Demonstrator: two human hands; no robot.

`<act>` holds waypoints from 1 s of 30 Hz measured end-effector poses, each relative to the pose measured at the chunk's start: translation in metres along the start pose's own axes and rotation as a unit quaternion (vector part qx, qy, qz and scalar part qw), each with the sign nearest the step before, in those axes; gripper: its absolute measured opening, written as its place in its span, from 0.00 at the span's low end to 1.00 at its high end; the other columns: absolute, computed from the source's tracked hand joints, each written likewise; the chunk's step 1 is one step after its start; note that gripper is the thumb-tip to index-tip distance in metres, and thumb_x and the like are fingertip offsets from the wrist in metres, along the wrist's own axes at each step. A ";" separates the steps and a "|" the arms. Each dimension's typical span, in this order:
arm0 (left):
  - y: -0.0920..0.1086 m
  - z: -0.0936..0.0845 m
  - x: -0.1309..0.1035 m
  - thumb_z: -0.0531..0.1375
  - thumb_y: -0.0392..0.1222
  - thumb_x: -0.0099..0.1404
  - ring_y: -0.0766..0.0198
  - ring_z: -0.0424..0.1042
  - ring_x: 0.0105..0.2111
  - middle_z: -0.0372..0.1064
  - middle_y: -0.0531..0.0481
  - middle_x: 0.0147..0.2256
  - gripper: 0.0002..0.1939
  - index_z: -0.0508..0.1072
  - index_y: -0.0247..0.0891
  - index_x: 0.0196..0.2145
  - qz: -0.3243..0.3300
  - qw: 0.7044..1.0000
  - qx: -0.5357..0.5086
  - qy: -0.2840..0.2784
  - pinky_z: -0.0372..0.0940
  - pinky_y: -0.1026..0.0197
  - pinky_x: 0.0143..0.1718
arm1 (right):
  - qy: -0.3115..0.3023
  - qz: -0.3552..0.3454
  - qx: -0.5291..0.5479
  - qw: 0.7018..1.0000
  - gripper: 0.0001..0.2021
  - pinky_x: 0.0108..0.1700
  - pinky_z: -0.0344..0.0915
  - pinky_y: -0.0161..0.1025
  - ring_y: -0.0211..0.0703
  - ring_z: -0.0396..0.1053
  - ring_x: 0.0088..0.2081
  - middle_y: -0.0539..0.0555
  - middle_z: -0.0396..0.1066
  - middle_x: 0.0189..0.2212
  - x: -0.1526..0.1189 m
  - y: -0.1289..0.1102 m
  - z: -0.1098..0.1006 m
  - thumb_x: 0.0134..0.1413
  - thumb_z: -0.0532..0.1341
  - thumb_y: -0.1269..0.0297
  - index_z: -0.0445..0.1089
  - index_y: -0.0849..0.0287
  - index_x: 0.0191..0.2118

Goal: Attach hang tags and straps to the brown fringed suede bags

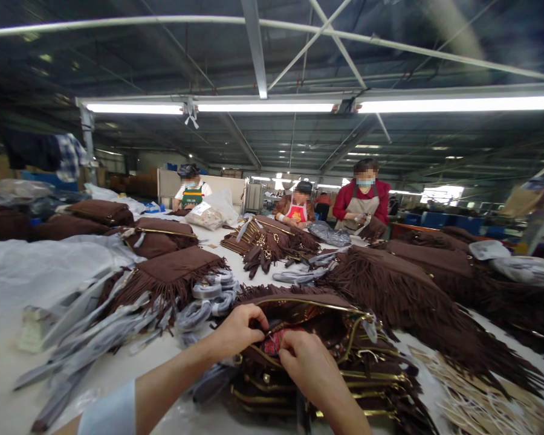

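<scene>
A brown fringed bag (299,297) lies unzipped on a stack of similar bags (272,396) with gold zippers, its patterned lining showing. At the left side of its opening, my left hand (238,329) has its fingers curled, with the thumb and fingertips at the edge. My right hand (306,362) reaches over the near edge, its fingers closed in a pinch on a red patterned piece (274,343) inside the bag. What the left fingertips hold, if anything, is hidden.
Wrapped straps (208,302) and fringed bags (176,269) lie to the left. More bags (390,278) are piled right, near tan tags with white strings (462,380). Across the white table (217,244), three people work, one standing in a red top (381,208).
</scene>
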State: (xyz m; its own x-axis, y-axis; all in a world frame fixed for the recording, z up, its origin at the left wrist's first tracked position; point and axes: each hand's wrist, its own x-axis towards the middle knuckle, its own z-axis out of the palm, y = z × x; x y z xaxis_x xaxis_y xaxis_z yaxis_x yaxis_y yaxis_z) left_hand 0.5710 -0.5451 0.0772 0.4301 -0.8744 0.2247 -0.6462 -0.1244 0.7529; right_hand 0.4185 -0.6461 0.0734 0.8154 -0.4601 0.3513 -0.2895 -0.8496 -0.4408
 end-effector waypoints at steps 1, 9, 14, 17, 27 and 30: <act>0.001 0.000 -0.001 0.59 0.27 0.48 0.65 0.65 0.33 0.68 0.54 0.30 0.10 0.75 0.35 0.29 0.007 1.000 0.003 0.000 0.61 0.64 0.39 | 0.006 0.003 -0.007 1.000 0.12 0.27 0.46 0.37 0.42 0.66 0.25 0.51 0.71 0.20 0.002 -0.003 0.001 0.46 0.56 0.77 0.67 0.55 0.18; 0.009 -0.005 -0.006 0.56 0.28 0.57 0.61 0.68 0.40 0.68 0.50 0.36 0.08 0.74 0.36 0.28 0.089 0.991 0.098 -0.006 0.62 0.62 0.44 | -0.015 0.003 0.076 0.997 0.11 0.28 0.53 0.36 0.43 0.69 0.26 0.51 0.73 0.22 0.012 -0.008 0.004 0.51 0.56 0.73 0.70 0.55 0.22; 0.040 -0.022 -0.012 0.54 0.30 0.64 0.56 0.65 0.48 0.63 0.44 0.50 0.07 0.72 0.36 0.32 0.205 0.938 0.281 -0.019 0.61 0.56 0.51 | 0.061 0.000 0.290 0.955 0.08 0.34 0.62 0.36 0.43 0.68 0.30 0.50 0.72 0.28 0.002 0.009 -0.015 0.55 0.59 0.59 0.72 0.57 0.33; 0.066 -0.019 -0.025 0.53 0.32 0.66 0.52 0.63 0.48 0.64 0.41 0.50 0.07 0.70 0.36 0.35 0.249 0.895 0.370 0.021 0.61 0.51 0.50 | 0.076 0.051 0.427 0.900 0.13 0.24 0.56 0.32 0.36 0.59 0.22 0.48 0.67 0.22 -0.003 0.010 -0.026 0.52 0.62 0.52 0.71 0.58 0.32; 0.072 0.018 -0.036 0.47 0.41 0.68 0.69 0.65 0.20 0.71 0.51 0.30 0.06 0.60 0.39 0.34 0.028 0.982 -0.168 -0.078 0.58 0.68 0.19 | 0.033 0.094 0.737 0.668 0.14 0.20 0.51 0.23 0.28 0.53 0.21 0.45 0.64 0.22 -0.009 -0.003 -0.024 0.45 0.72 0.55 0.72 0.58 0.33; 0.070 0.015 -0.033 0.53 0.36 0.61 0.68 0.66 0.27 0.70 0.52 0.30 0.02 0.64 0.37 0.30 0.059 0.978 -0.159 -0.117 0.59 0.68 0.26 | 0.029 0.073 0.741 0.667 0.13 0.21 0.56 0.24 0.28 0.56 0.21 0.46 0.66 0.23 -0.010 -0.006 -0.025 0.48 0.70 0.54 0.73 0.58 0.33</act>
State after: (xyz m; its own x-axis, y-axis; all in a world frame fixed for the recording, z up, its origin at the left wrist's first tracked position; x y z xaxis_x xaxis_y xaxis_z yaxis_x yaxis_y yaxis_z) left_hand 0.5024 -0.5318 0.1134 0.1834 -0.9621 0.2018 -0.4370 0.1041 0.8934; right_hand 0.3993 -0.6427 0.0926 0.7990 -0.5568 0.2273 0.4850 0.3732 -0.7909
